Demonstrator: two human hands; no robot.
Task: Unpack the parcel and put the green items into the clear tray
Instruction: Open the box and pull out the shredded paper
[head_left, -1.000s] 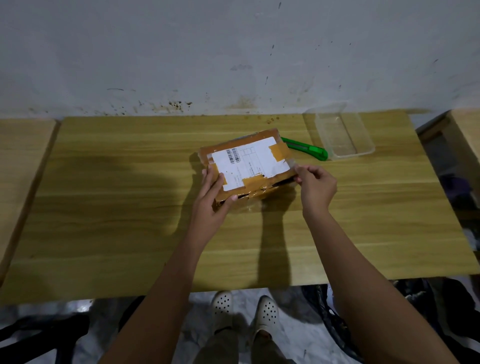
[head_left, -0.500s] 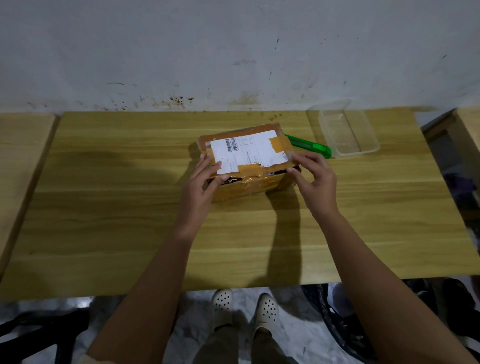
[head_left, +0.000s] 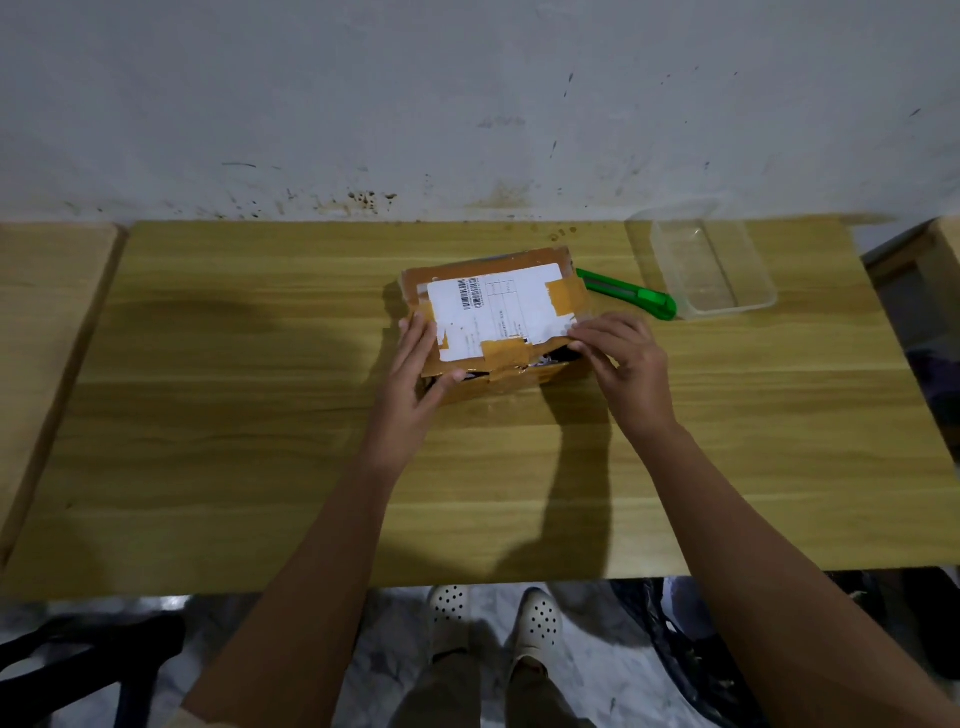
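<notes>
Now my right fingertips (head_left: 577, 336) are curled close together over the near right corner of the parcel (head_left: 519, 382), pinching the edge of its top flap, thumb tucked out of sight beneath. On the other side my left fingers (head_left: 415, 332) lie nearly straight and side by side along the left edge of the lid, with the thumb (head_left: 451, 378) pressed against the front face just under the gap. That corner is clamped between fingers and thumb.

To do this well, I think the left hand (head_left: 410, 384) should bear down and pin the box to the table (head_left: 260, 415) while the right hand (head_left: 621, 364) peels the flap up and back. It should move slowly, because a strip of brown tape (head_left: 506, 353) bridges the front seam and may tear the card instead of letting go. If it resists, the green knife (head_left: 631, 297) lies just beside the parcel's far right corner.

Something dark shows through the slit; what it is I cannot tell, and no green contents are visible.

Both wrists are low and both forearms reach forward from the table's near edge, converging on the box at the middle of the table. The clear tray (head_left: 763, 306) waits at the far right, just beyond the knife, with nothing in it that I can see.
</notes>
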